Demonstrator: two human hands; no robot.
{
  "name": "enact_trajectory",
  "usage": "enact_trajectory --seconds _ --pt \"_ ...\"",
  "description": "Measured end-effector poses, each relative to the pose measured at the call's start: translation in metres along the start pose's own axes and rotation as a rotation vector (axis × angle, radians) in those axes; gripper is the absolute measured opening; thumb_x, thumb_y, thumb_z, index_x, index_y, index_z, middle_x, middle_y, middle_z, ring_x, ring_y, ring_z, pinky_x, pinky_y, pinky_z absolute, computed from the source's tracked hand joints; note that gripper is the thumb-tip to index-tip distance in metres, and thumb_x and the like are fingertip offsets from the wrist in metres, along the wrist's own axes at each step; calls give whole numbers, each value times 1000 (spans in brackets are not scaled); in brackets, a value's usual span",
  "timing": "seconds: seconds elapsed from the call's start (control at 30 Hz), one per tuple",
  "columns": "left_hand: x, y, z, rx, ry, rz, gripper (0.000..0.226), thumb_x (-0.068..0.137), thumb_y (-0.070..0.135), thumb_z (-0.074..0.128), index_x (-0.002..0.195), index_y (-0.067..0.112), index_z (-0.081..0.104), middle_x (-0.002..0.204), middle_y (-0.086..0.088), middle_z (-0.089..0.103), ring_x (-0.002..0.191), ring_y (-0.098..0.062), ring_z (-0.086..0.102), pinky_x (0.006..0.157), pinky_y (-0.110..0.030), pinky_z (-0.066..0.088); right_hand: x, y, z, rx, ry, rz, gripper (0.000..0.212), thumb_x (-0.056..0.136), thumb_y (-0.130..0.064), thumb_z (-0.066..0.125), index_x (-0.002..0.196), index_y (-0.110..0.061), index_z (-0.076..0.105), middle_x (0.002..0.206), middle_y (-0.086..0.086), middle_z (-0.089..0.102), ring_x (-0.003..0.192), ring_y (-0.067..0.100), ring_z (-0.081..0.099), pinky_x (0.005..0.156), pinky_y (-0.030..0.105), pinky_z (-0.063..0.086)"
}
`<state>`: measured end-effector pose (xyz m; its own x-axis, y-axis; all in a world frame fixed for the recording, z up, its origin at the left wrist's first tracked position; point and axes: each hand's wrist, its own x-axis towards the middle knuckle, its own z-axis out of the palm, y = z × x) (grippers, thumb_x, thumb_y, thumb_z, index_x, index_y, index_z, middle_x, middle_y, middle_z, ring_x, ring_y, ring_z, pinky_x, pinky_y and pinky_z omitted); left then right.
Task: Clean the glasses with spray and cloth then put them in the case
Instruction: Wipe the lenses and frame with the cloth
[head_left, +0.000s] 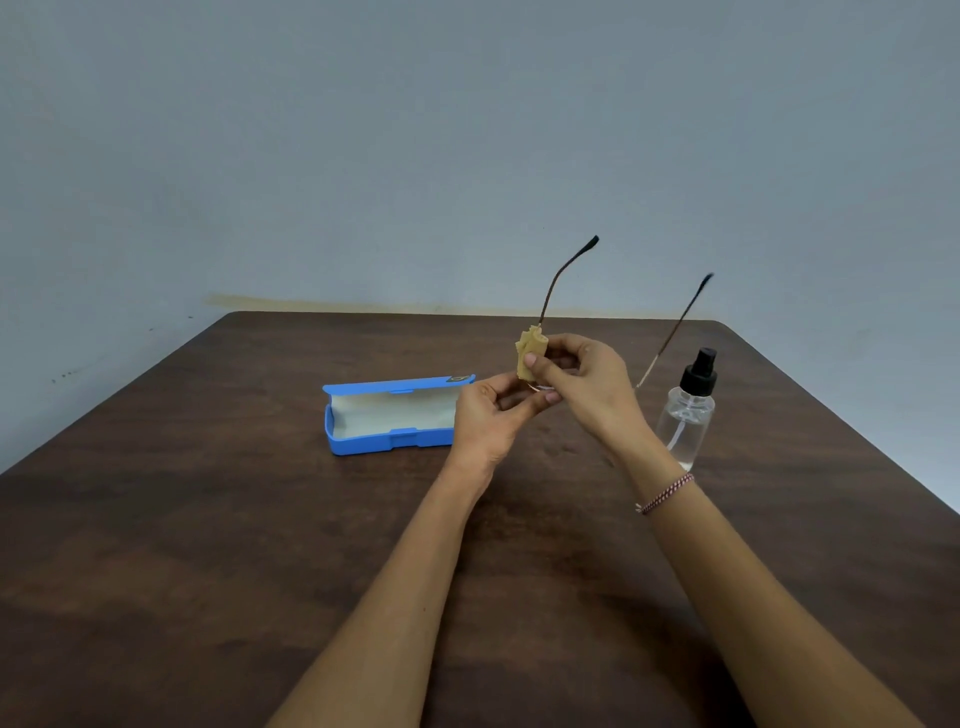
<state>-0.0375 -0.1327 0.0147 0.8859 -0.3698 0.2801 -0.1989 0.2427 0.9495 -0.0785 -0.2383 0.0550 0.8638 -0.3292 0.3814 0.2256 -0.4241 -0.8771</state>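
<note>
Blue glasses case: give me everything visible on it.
The glasses case is a long blue box, hard plastic by its look, lying open on the dark wooden table. Its lid stands up along the far side, with a small dark mark at its right corner. The inside is lined pale and shows nothing in it. A latch tab sits mid-front. The left hand hides its right end; contact cannot be told.

glasses (592, 242) in left hand (488, 415), yellow cloth (530, 349) in right hand (587, 376)
</note>
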Motion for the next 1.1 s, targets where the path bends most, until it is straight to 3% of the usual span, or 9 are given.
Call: enact_trajectory --seconds 0.07,0.13,0.3,0.43,0.63,0.8,0.9,1.1 --pt "-1 0 0 -11 0 -26 23 74 10 74 96 15 69 89 6 73 91 -2 67 81 -17 52 3 -3 0 111 -7 50 13 89 -14 62 100 -9 66 78 1 67 62 1 61 63 16 51" --pt "0 -1 0 -13 -1 -40 29 74 10 74 103 11 68 87 8 72 89 0 67 80 -15 52 8 -8 -2 214 25 69 12 90 -12 60 101 -8 65 79 4 66 63 6 59 65 19 52" --pt "2 -3 1 -36 6 -53 34 75 10 75 108 7 67 89 7 73 92 -1 67 86 -18 51 27 -23 -12 261 10 -21 11 87 -11 65 97 -11 67 78 -2 67 61 -3 59 71 16 51" --pt "4 -5 -3 -97 43 -56 26 75 9 74 101 11 69 89 4 74 94 -5 67 88 -21 51 27 -13 -7 116 -145 -3 15 83 -13 70 97 -8 70 89 9 72 82 18 68 80 27 55" --pt "5 -7 -4 -65 5 -78 23 78 10 71 100 9 69 96 -1 73 99 -10 66 94 -29 49 22 -6 -8 -148 -225 -68 20 82 -15 71 101 -11 69 81 -7 68 72 3 61 65 6 45" --pt "5 -6 -2 -30 -14 -82 29 77 10 73 105 8 68 94 3 72 91 0 67 85 -19 52 22 -6 -10 -82 -34 -128 18 81 -19 72 98 -17 70 88 -3 70 79 2 61 76 11 47" --pt "4 -7 -1 -7 -28 -82 30 76 11 74 106 11 68 95 3 72 95 -4 67 88 -21 52 24 -8 -12 62 63 -145 15 80 -22 73 94 -24 68 85 -9 70 79 0 62 81 17 49" --pt "6 -7 -6 -49 -6 -61 23 80 8 69 103 7 67 97 0 72 99 -9 67 90 -24 51 20 -3 -4 -166 -176 -79 21 81 -17 72 102 -14 68 96 6 71 84 13 66 75 18 52"
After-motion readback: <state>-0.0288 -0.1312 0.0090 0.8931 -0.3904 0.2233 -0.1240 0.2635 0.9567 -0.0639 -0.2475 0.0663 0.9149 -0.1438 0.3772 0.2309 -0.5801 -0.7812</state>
